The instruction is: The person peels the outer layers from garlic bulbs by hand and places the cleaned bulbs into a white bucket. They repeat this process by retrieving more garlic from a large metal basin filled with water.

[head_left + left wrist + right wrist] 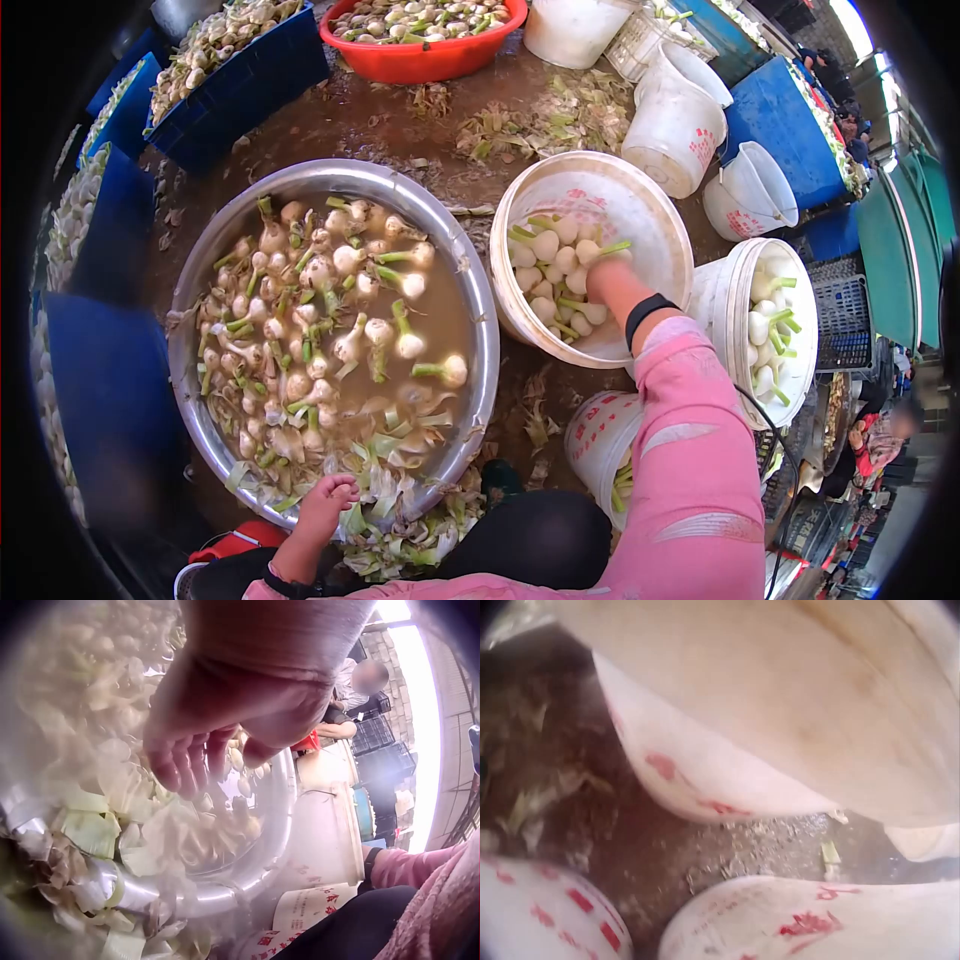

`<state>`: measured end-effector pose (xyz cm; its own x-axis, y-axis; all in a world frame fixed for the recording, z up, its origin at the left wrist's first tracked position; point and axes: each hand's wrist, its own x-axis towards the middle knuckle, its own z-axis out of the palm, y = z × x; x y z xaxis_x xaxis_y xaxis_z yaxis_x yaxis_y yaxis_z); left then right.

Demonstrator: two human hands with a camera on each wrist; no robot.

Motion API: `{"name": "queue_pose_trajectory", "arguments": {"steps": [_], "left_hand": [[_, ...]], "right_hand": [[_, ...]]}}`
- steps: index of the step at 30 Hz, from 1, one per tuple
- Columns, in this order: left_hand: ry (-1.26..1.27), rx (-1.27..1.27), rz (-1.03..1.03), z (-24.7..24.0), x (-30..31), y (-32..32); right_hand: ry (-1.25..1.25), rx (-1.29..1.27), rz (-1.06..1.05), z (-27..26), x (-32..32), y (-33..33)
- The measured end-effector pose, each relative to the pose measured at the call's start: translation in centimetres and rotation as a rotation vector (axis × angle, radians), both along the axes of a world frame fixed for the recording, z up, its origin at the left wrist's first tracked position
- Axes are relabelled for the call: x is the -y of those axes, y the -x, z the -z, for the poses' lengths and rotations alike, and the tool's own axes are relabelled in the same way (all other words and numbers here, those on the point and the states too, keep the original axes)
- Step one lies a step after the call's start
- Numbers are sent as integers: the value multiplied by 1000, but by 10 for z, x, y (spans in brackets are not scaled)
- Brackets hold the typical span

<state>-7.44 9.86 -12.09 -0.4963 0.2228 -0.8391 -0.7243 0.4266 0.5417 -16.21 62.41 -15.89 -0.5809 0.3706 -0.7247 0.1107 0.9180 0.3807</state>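
Note:
My right hand [608, 280] reaches down into a white bucket [655, 235] and touches peeled white garlic bulbs [566, 260] with short green stems. Its fingers are hidden among them, so I cannot tell whether they grip one. The right wrist view shows only bucket walls and wet floor. Over the near rim of a big metal basin [485, 330], my left hand [328, 500] hangs with loosely bent fingers, holding nothing. Unpeeled garlic bulbs [300, 270] float in the basin's murky water, and loose peelings [375, 490] heap at its near edge.
Another bucket [735, 320] of peeled bulbs stands at the right, with a tilted bucket [600, 440] near my knee. A red tub [420, 62] and a blue crate [240, 90], both full of bulbs, stand behind. Several white buckets sit farther right. Peelings litter the wet floor [400, 120].

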Motion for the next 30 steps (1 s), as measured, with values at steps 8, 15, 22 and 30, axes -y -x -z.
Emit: {"name": "queue_pose_trajectory", "arguments": {"steps": [8,15,22,30], "left_hand": [[-32,29,41,12,-5,8],[-29,24,100,10,-8,9],[-23,42,78,13,-7,8],[-11,44,88,13,-7,7]], "right_hand": [[226,-620,-113,-75,-14,-12],[1381,-1414,1014,-105,-21,25],[1534,-1302,1522,-73,2,62],[144,-143,36,-18,43,89]]}}
